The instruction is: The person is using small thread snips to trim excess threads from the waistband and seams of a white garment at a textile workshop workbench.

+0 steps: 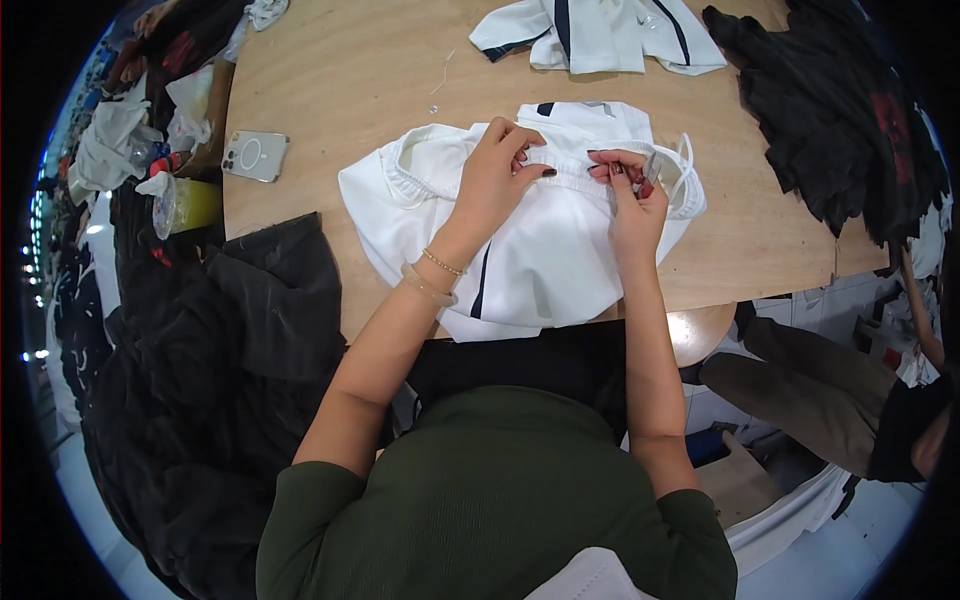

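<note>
The pale wooden worktop (320, 85) has bare room left of the white elastic-waisted garment with a dark side stripe (560, 250), a strip beyond it and a patch to its right. Its near edge runs beneath the garment, whose lower part hangs over it.

The garment lies directly under both hands. The left hand (508, 160) has thumb and fingertips on the gathered waistband; whether they pinch it, I cannot tell. The right hand (635, 185) grasps a small metallic tool (650, 168), fingertips at the same band, beside a looped white cord (688, 165).

A silver smartphone (255, 156) sits at the left edge. Charcoal cloth (285, 300) covers the near-left corner, black crumpled fabric (810, 115) crowds the right side, and a white navy-striped garment (610, 35) occupies the far edge. Another person's trousered legs (800, 395) show at lower right.
</note>
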Demonstrator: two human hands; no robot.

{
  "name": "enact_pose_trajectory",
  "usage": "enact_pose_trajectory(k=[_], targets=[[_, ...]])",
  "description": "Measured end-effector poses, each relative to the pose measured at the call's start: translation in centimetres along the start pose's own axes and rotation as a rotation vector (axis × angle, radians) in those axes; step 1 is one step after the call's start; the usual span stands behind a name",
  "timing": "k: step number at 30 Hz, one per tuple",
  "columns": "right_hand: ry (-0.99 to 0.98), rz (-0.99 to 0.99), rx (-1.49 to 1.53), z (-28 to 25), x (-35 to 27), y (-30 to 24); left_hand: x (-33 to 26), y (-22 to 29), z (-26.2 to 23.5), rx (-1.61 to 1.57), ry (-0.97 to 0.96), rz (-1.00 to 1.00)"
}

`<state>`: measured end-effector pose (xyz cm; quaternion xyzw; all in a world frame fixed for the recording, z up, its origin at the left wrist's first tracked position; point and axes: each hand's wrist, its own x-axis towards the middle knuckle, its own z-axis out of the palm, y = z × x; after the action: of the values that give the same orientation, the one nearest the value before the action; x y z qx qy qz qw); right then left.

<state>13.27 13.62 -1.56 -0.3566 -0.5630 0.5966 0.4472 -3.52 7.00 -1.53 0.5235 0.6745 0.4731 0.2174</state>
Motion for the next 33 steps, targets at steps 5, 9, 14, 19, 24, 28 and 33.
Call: enact_pose_trajectory(k=[5,9,14,19,24,28,33], targets=[[-0.032,-0.010,0.007,0.0,-0.2,-0.1,-0.2,-0.4,0.4,0.155,0.137,0.102],[-0.040,-0.024,0.003,-0.2,-0.1,-0.2,0.3,-0.3,0.5,0.233,0.150,0.093],[-0.039,0.010,0.032,-0.1,0.1,-0.2,0.5,-0.6,0.3,0.270,0.162,0.110],[-0.047,0.005,0.082,-0.3,0.2,-0.2,0.6,-0.2,-1.2,-0.249,0.050,-0.203],[-0.043,0.069,0.127,-0.4,0.6,-1.0,-0.4,1.3,-1.5,-0.361,0.016,-0.210],[0.021,0.131,0.077,0.4,0.6,-3.8,-0.9,2.2,-0.6,0.063,0.133,0.244],[0.056,0.267,-0.038,1.2,0.1,-5.9,-0.2,1.4,0.2,-0.069,0.137,0.080]])
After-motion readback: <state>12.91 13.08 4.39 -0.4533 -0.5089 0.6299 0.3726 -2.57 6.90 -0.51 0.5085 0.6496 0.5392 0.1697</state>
